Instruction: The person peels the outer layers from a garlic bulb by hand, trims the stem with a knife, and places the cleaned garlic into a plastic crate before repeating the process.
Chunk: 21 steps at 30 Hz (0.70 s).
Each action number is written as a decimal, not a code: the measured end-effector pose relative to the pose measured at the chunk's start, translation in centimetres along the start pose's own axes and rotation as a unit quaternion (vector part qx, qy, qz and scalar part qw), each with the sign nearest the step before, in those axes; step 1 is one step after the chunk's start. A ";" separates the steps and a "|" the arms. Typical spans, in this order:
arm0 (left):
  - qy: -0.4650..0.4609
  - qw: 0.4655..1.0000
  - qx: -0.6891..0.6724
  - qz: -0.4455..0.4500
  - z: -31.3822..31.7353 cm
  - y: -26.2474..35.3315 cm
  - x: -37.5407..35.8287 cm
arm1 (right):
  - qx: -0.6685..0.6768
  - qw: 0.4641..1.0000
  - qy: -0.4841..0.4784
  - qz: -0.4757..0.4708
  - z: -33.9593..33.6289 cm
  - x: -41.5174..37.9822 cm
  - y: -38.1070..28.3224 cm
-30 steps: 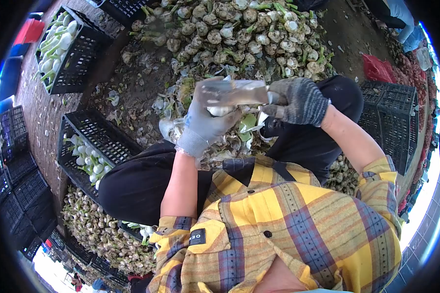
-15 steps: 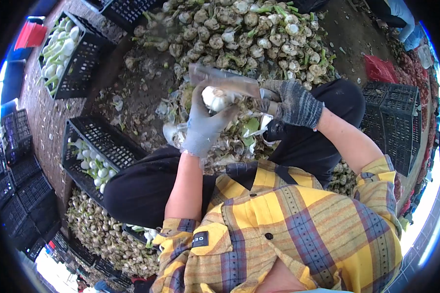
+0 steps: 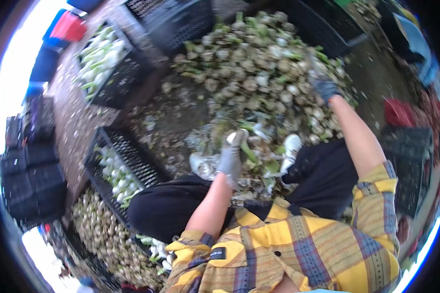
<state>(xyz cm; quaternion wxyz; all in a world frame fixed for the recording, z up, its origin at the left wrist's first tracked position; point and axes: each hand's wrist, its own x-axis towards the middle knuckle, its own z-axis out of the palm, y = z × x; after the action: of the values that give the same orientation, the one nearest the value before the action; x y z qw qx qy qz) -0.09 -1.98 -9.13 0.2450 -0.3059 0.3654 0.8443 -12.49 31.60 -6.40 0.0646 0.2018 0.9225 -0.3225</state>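
My left hand (image 3: 231,158), in a pale grey glove, is closed round a whitish garlic bulb (image 3: 241,136) above the peelings between my legs. Further out, my right hand (image 3: 326,89), in a dark striped glove, reaches over the right part of the heap of garlic (image 3: 259,68). Its fingers are closed on the knife, whose blurred blade (image 3: 313,66) points away from me over the bulbs. Whether that hand also touches a bulb cannot be made out.
At the left stand a crate of trimmed white bulbs (image 3: 124,146) and another behind it (image 3: 120,80). Black crates (image 3: 176,24) border the heap's far side. A dark crate (image 3: 410,161) and a red bag (image 3: 398,112) are at the right. Shoes (image 3: 292,146) flank the peelings.
My hands have moved apart. The right hand has gone outward to the heap with the knife; the left has dropped lower with the bulb. The view has shifted, showing more crates beyond the heap.
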 end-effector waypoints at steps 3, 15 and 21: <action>0.049 0.999 0.008 -0.012 -1.1 0.6 1.5 | -0.088 0.995 0.026 -0.045 -2.7 1.7 0.1; 0.187 0.957 -0.195 0.108 -4.2 18.1 7.0 | 0.554 0.781 -0.277 0.081 0.8 -17.4 -6.7; -0.002 0.914 -0.244 0.323 -3.0 41.8 3.5 | 0.470 0.834 -0.273 0.093 2.3 -16.7 -6.5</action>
<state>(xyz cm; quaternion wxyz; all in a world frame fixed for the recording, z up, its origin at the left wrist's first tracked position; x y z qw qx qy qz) -28.14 -29.24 6.27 -0.1228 -0.2199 0.2270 0.9407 -0.04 20.04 -0.37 0.2414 0.1965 0.5815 -0.7516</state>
